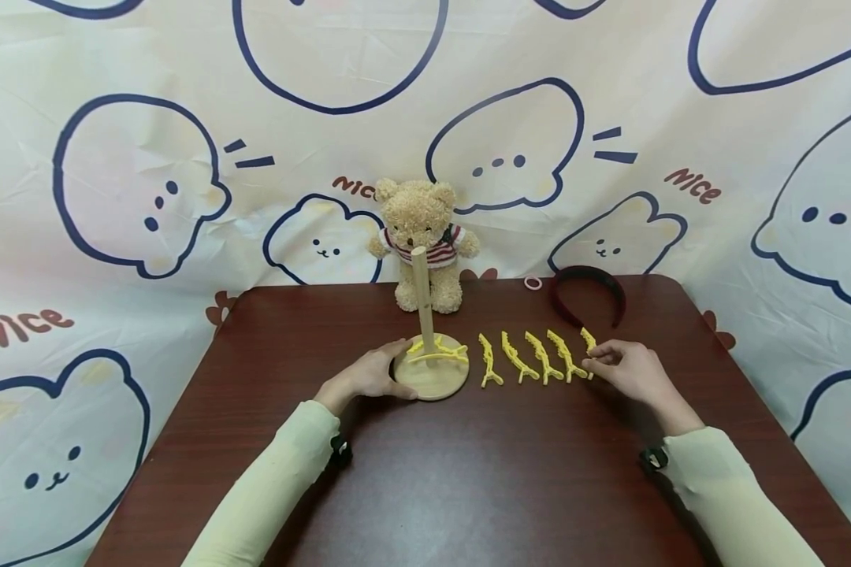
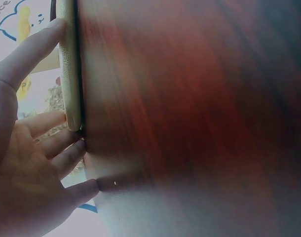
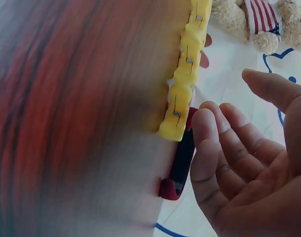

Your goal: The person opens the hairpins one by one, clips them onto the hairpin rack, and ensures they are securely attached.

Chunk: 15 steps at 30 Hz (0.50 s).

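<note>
My left hand (image 1: pixel 377 374) holds the round base of a wooden stand (image 1: pixel 434 386) at its left side, thumb at the front and fingers toward the back. In the left wrist view, the thumb and fingertips meet the rim of the base (image 2: pixel 70 94). Yellow pieces (image 1: pixel 440 356) lie on the base by its upright post. My right hand (image 1: pixel 627 366) is over the rightmost yellow clip (image 1: pixel 588 337), partly hiding it. The right wrist view shows small metal springs along a yellow clip (image 3: pixel 182 94), and a gap between thumb and fingers with nothing in it.
Several more yellow clips (image 1: pixel 514 358) lie in a row between the stand and my right hand. Behind them are a dark red headband (image 1: pixel 587 272) and a small pinkish-white ring (image 1: pixel 533 283). A teddy bear (image 1: pixel 414 216) in a striped top stands behind the post, before a printed cloth.
</note>
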Each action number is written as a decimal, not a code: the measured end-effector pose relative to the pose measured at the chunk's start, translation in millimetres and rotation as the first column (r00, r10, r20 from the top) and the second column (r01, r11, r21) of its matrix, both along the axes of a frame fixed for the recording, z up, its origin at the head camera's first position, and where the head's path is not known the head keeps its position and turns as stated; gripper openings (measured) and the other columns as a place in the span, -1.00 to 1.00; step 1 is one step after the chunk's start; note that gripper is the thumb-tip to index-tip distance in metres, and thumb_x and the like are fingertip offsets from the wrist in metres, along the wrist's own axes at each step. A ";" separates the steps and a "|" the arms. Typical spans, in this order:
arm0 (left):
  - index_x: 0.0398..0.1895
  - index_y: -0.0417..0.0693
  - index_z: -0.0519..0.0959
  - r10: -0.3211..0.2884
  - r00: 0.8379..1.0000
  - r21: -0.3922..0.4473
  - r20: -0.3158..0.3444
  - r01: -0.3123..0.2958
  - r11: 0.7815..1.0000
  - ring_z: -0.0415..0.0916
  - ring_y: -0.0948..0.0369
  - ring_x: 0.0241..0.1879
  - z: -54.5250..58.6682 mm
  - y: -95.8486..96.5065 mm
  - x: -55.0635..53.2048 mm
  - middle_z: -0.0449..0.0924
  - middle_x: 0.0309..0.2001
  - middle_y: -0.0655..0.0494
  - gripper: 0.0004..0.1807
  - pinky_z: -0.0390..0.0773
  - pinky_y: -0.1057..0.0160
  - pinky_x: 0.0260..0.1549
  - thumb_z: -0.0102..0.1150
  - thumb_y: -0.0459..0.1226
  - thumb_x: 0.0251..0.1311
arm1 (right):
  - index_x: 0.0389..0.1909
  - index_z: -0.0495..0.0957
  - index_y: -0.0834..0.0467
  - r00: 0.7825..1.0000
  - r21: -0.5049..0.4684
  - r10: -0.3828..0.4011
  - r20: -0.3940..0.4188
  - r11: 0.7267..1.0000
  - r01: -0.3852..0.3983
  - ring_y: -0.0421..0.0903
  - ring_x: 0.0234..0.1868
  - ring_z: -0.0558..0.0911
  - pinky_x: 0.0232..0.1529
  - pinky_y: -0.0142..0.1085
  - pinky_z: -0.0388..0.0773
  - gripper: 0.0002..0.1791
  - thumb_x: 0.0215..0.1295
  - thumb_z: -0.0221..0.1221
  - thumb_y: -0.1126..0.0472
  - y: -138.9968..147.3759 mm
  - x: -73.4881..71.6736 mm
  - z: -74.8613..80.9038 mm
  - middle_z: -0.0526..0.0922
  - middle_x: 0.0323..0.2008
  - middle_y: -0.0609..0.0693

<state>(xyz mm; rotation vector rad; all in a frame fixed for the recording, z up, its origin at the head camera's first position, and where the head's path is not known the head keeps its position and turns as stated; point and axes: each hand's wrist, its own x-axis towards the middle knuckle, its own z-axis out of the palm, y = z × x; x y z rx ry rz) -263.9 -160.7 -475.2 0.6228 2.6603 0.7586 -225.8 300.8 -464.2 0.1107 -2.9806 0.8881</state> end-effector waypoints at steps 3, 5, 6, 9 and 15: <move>0.56 -0.12 0.14 -0.001 1.000 0.000 -0.004 0.001 1.000 0.09 -0.11 0.53 0.2 0.0 0.2 0.08 0.56 -0.18 0.13 0.20 -0.09 0.45 0.54 0.03 -0.04 | -0.13 0.72 0.12 1.000 0.016 -0.017 0.002 1.000 0.017 -0.12 -0.33 0.68 -0.28 -0.23 0.54 -0.61 0.27 0.31 -0.12 4.6 1.1 -0.6 0.80 -0.28 0.03; 0.56 -0.10 0.14 0.001 1.000 0.002 0.000 -0.001 1.000 0.09 -0.10 0.53 0.1 0.0 0.2 0.08 0.56 -0.18 0.13 0.20 -0.10 0.45 0.54 0.03 -0.04 | -0.14 0.71 0.13 1.000 0.025 -0.029 0.007 0.999 0.029 -0.12 -0.33 0.67 -0.29 -0.23 0.54 -0.59 0.26 0.31 -0.14 7.1 2.2 -1.0 0.79 -0.28 0.03; 0.56 -0.10 0.14 0.002 1.000 0.002 0.003 -0.002 1.000 0.09 -0.10 0.53 0.0 -0.1 0.1 0.08 0.56 -0.17 0.13 0.19 -0.10 0.45 0.54 0.03 -0.04 | -0.14 0.71 0.14 0.999 0.027 -0.034 0.011 0.999 0.034 -0.12 -0.34 0.66 -0.30 -0.23 0.53 -0.58 0.26 0.31 -0.15 8.2 2.7 -1.2 0.79 -0.28 0.04; 0.56 -0.08 0.13 0.006 1.000 0.007 0.012 -0.006 1.000 0.08 -0.09 0.54 -0.1 -0.2 0.2 0.07 0.57 -0.16 0.13 0.19 -0.10 0.45 0.54 0.03 -0.04 | -0.16 0.71 0.14 0.998 0.044 -0.051 0.024 0.998 0.050 -0.12 -0.36 0.63 -0.33 -0.27 0.50 -0.55 0.24 0.32 -0.18 11.2 3.6 -3.1 0.78 -0.30 0.03; 0.56 -0.10 0.13 0.000 1.000 -0.001 0.004 0.000 1.000 0.08 -0.10 0.53 0.1 -0.5 0.3 0.07 0.57 -0.17 0.13 0.20 -0.10 0.45 0.53 0.03 -0.03 | -0.14 0.69 0.14 0.992 0.085 -0.086 0.097 0.993 0.078 -0.06 -0.31 0.62 -0.36 -0.27 0.46 -0.44 0.18 0.30 -0.29 12.4 5.4 -3.3 0.74 -0.28 0.05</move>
